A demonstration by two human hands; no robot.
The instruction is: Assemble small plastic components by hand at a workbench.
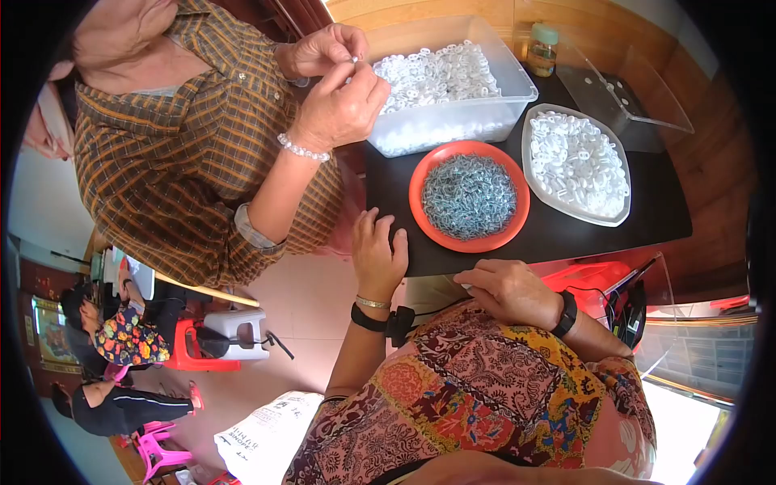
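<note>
My left hand (378,252) lies at the near left edge of the dark table, its fingers stretched out and holding nothing. Close to my body, my right hand (511,289) is closed, with a small white plastic piece (466,286) showing at its fingertips. Just beyond both hands stands a round orange-red dish (417,212) heaped with small silvery metal pieces (469,196), possibly hooks. To its right, a pale bowl (625,212) is full of small white plastic pieces (575,162). Behind the dish is a translucent tub (453,121) holding many more white pieces.
Across at the left, another person's hands (343,93) pinch a small piece beside the tub. A green-lidded jar (542,50) and a clear box (638,97) stand at the back right. A red plastic item (590,276) is beside my right arm; further people and stools are lower left.
</note>
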